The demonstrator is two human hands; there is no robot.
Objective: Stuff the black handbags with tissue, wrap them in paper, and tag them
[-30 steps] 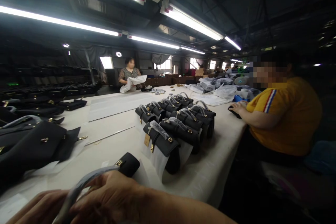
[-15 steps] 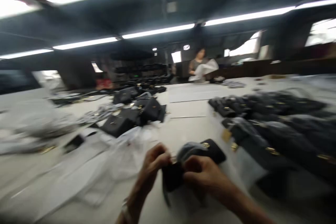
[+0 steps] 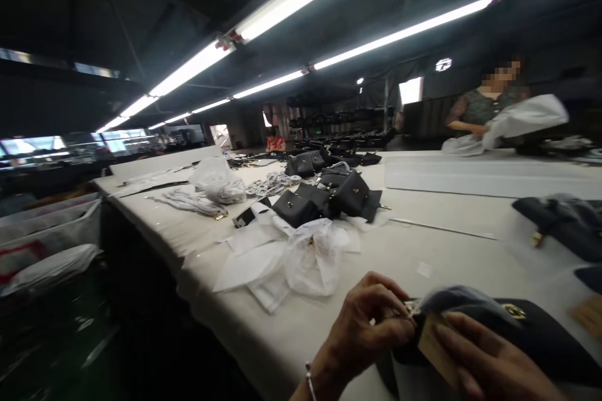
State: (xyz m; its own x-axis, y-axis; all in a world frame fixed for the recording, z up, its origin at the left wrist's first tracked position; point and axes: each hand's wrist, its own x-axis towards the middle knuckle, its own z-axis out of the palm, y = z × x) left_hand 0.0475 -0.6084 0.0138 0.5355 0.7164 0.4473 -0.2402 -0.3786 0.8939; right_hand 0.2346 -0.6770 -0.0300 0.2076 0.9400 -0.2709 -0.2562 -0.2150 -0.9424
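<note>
A small black handbag (image 3: 527, 335) with gold fittings and a plastic-wrapped handle lies at the near edge of the white table (image 3: 423, 244), low in the view. My left hand (image 3: 364, 322) is pinched at the bag's left end by a gold clasp. My right hand (image 3: 489, 360) lies over the bag's front, its fingers holding a tan paper tag (image 3: 435, 348) against it.
A heap of black bags (image 3: 324, 197) and crumpled white wrapping (image 3: 301, 254) lies mid-table. More black bags (image 3: 559, 222) sit at the right. A person in a dark patterned top (image 3: 480, 109) handles white material at the far side. White sacks (image 3: 47, 244) stand left of the table.
The view has swung left, away from the rows of finished bags and the seated person in yellow. Both hands have stayed on the same black bag, and a tan tag now shows under my right fingers.
</note>
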